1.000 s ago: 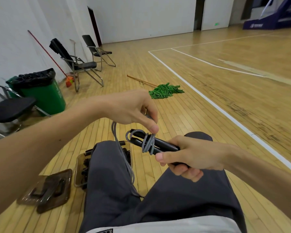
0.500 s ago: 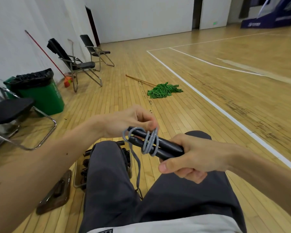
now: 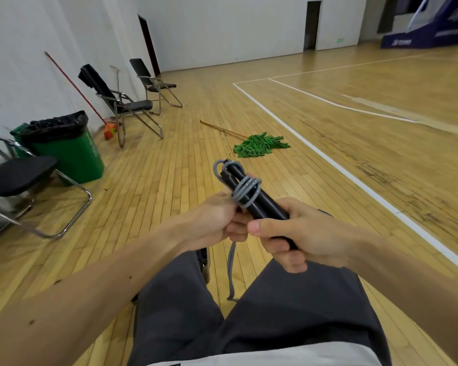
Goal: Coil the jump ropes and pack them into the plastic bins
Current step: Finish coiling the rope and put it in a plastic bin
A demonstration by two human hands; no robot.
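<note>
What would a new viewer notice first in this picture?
Probably the hands at the centre: the right hand grips black jump-rope handles wound with grey cord, and the left hand holds that cord. Beyond them a green mop lies on the wooden floor; a green bin stands at the left.

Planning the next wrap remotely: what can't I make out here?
Head view:
1. Plastic bin: only an edge sliver shows; the left thigh hides the rest.
2. Grey jump rope: loose tail drops between the thighs, end out of sight.
3. Black cylindrical handles: butt ends buried in the right hand.
</note>
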